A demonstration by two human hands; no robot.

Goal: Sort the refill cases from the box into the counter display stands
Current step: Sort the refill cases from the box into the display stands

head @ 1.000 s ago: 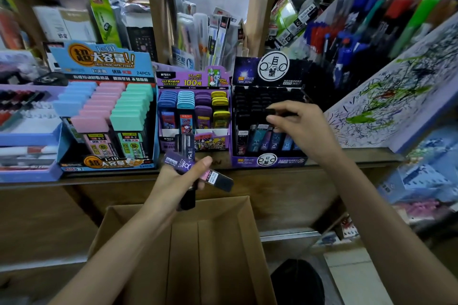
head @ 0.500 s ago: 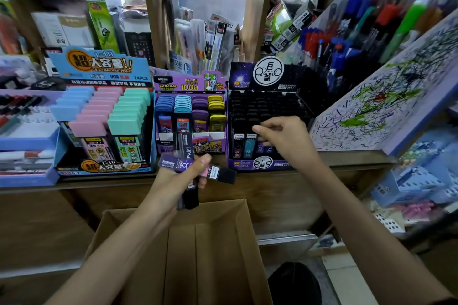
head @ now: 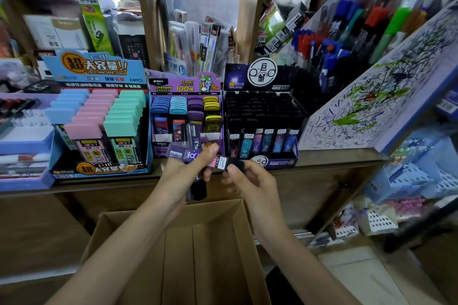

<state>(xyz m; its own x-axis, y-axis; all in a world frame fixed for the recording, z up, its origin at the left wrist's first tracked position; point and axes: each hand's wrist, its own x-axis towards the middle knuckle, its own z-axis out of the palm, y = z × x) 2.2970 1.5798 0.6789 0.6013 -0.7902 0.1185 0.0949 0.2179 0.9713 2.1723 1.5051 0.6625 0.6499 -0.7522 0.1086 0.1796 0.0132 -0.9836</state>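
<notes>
1. The left hand (head: 183, 171) is closed around a fanned bunch of slim rectangular plastic refill cases (head: 192, 148), purple, clear and black, with the thumb pressed across them.
2. The right hand (head: 250, 181) pinches the black end of a pink-labelled refill case (head: 224, 162) between thumb and fingertips; that case's other end lies in the left hand's bunch.
3. Both hands hover above the open brown cardboard box (head: 198, 242), just in front of the wooden counter edge (head: 322, 156).
4. On the counter behind the hands stands the black, starry constellation display stand (head: 262, 111), its rows filled with black-capped cases and its front row showing coloured labels.
5. Just left of it sits the purple cartoon-printed display stand (head: 186, 111), holding blue, light-blue, purple and yellow-capped cases.
6. Farther left stands the larger blue display stand (head: 99, 116) with pastel blue, pink and mint-capped cases.
7. On the right, a scribbled white test pad (head: 371, 106) leans tilted beside racks of coloured pens (head: 347, 39).
</notes>
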